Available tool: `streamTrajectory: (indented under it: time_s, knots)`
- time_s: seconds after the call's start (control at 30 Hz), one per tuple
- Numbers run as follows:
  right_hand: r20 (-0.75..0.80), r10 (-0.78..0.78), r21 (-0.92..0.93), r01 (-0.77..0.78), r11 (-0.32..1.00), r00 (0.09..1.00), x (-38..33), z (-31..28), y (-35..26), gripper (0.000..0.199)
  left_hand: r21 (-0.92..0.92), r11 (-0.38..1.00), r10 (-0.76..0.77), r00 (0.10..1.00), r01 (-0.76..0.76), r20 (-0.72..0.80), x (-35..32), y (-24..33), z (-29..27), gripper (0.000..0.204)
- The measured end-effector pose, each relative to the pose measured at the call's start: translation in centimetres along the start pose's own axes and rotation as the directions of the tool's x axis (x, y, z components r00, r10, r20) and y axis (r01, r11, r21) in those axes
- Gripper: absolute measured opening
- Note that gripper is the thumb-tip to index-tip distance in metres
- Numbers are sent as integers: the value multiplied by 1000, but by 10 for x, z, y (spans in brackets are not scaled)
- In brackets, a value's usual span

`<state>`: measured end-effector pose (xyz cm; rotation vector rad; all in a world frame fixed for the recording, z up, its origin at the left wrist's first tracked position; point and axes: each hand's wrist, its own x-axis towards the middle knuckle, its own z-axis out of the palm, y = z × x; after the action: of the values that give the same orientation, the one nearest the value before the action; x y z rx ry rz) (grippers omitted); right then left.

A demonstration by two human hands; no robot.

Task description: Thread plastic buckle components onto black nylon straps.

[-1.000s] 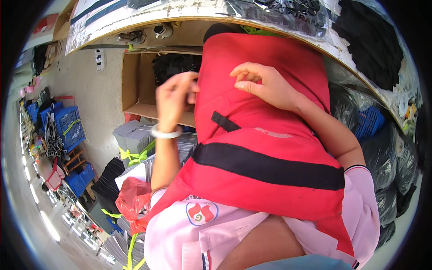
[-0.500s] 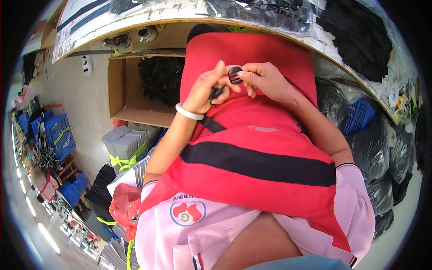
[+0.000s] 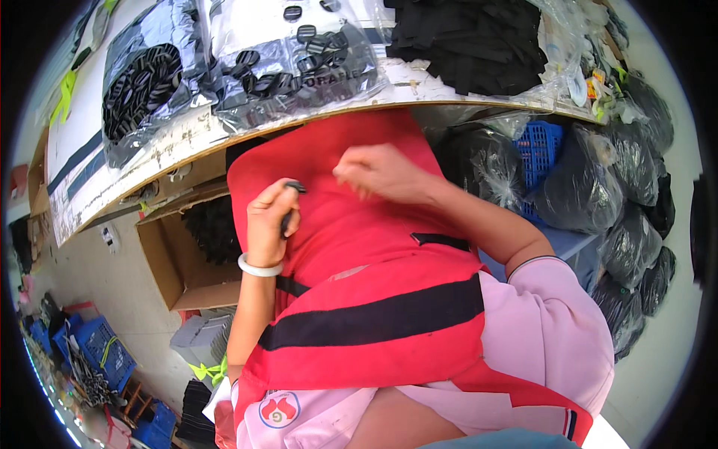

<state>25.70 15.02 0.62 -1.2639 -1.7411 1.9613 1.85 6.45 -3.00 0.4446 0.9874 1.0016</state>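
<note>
My left hand [image 3: 271, 221] is closed over the red apron on my lap. A black plastic strap buckle [image 3: 296, 186] sticks out between its thumb and index finger. A dark piece, perhaps strap webbing [image 3: 285, 224], shows lower at the same fingers. My right hand [image 3: 380, 172] hovers to the right, apart from the buckle. Its fingers are curled together and slightly blurred; whatever they may hold is hidden.
Ahead stands a worn table [image 3: 217, 131]. On it are bags of black buckles [image 3: 142, 82] and a pile of black strap pieces [image 3: 471, 45]. A cardboard box [image 3: 168, 266] is at left below; a blue crate [image 3: 537, 153] and dark plastic bags [image 3: 576, 191] are at right.
My hands have separated; the right one has let go of the buckle, which stays in my left. The view has shifted, bringing more of the tabletop into sight.
</note>
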Motion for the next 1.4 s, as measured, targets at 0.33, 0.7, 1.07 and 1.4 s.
streamTrajectory:
  time_s: [0.33, 0.7, 1.07, 1.4]
  knots:
    - [-305, -737, -951, -143, 276, 604, -19, -207, 37, 42, -604, 747, -216, 961, 276, 172, 15, -31, -2, 23]
    - [-324, -713, -898, 37, 439, 622, 37, -140, 16, 19, -240, 964, -110, 994, 112, 23, 7, -28, 19, 24]
    - [-77, -123, 28, 125, 992, 989, -16, -3, -46, 15, 129, 989, 85, 991, -71, -106, 14, 5, 46, 19]
    - [20, 99, 277, -100, 956, 995, -2, 28, -20, 26, 354, 854, 443, 890, -382, -108, 6, -3, 36, 12]
